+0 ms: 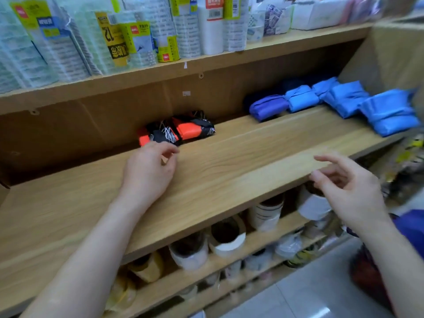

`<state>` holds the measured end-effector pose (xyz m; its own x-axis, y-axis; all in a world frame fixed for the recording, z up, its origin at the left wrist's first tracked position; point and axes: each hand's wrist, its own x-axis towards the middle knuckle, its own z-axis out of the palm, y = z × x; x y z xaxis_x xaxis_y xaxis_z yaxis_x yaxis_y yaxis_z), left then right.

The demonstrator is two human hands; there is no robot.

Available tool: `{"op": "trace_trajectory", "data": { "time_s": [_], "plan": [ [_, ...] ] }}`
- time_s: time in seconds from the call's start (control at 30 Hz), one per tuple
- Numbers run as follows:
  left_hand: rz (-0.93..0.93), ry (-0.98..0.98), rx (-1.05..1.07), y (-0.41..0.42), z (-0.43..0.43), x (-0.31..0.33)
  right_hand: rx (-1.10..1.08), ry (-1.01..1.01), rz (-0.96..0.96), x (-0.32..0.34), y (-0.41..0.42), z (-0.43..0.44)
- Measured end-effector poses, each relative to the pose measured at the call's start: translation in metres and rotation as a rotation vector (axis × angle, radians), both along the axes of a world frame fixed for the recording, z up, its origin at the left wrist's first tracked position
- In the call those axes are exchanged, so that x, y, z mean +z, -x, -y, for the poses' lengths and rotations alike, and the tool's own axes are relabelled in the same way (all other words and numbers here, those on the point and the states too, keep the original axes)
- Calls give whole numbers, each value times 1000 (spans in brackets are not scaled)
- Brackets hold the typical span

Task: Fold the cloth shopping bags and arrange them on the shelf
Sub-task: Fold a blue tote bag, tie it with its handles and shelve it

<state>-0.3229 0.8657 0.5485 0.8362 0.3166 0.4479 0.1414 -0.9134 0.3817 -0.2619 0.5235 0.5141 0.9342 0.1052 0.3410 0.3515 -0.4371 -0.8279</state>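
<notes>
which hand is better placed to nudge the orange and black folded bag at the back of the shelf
Left. The left hand is just in front of the orange and black bag, empty, fingers loosely curled. The right hand hovers empty off the front edge of the shelf, much farther away.

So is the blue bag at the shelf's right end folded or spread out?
Folded: the blue bag is a compact packet lying on the shelf.

Shop: shelves (229, 161) of packaged stationery (137, 40)
</notes>
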Motion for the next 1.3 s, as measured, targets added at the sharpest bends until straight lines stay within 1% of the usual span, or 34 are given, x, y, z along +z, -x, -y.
{"op": "trace_trajectory", "data": {
  "time_s": [0.07, 0.17, 0.3, 0.37, 0.47, 0.6, 0.67, 0.77, 0.83, 0.97, 1.17, 1.23, 1.3],
  "plan": [
    [25, 8, -127, 5, 36, 1, -32, 96, 94, -11, 7, 29],
    [10, 23, -301, 12, 97, -4, -54, 305, 201, -25, 11, 78],
    [3, -5, -563, 8, 185, -19, -92, 526, 189, -48, 9, 163],
    [-35, -36, -666, -3, 234, -35, -107, 623, 131, -60, 6, 212],
    [-143, -28, -769, -30, 310, -70, -142, 740, -19, -81, 2, 286],
    [-420, -14, -830, -73, 403, -137, -241, 790, -294, -119, 6, 381],
    [-515, -14, -851, -93, 442, -169, -325, 752, -407, -137, 12, 424],
    [-615, -37, -902, -124, 495, -212, -451, 636, -555, -163, 22, 481],
    [-691, -39, -926, -148, 529, -238, -548, 509, -594, -181, 24, 511],
    [-854, 39, -910, -200, 598, -291, -768, 247, -660, -220, 20, 554],
    [-1020, 109, -899, -284, 701, -389, -1049, -228, -831, -299, -26, 602],
    [-1075, 110, -896, -305, 729, -431, -1096, -327, -890, -332, -46, 615],
    [-1133, 85, -907, -320, 753, -474, -1116, -371, -953, -367, -64, 626]
  ]
}}
